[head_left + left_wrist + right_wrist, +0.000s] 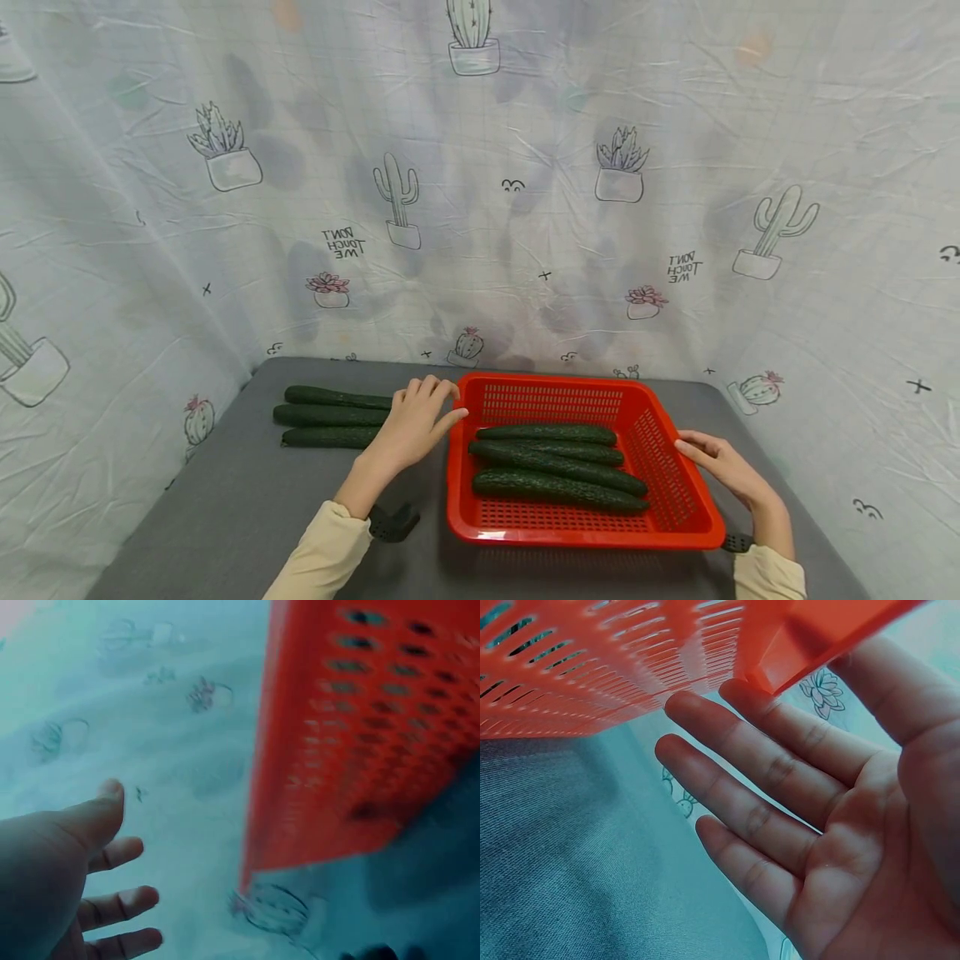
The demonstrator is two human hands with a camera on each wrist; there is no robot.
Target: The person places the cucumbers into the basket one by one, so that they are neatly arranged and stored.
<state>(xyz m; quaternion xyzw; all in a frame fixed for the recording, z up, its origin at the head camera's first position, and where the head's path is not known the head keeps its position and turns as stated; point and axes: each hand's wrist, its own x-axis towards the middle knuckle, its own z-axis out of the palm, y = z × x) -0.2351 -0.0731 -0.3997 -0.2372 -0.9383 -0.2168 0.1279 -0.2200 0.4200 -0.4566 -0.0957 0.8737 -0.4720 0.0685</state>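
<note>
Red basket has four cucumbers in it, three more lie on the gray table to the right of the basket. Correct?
Not quite: the three loose cucumbers lie on the gray table to the left of the red basket, as the head view shows.

From my end, the only wording I can read is on the patterned sheet point(465, 258), in the head view. Mirrored letters point(343, 242) left of the frame's middle seem to say "DON'T TOUCH ME"; matching letters point(684, 267) repeat it right of the middle. I also see small cross marks point(545, 275) scattered there. My wrist views give me no readable wording.
</note>
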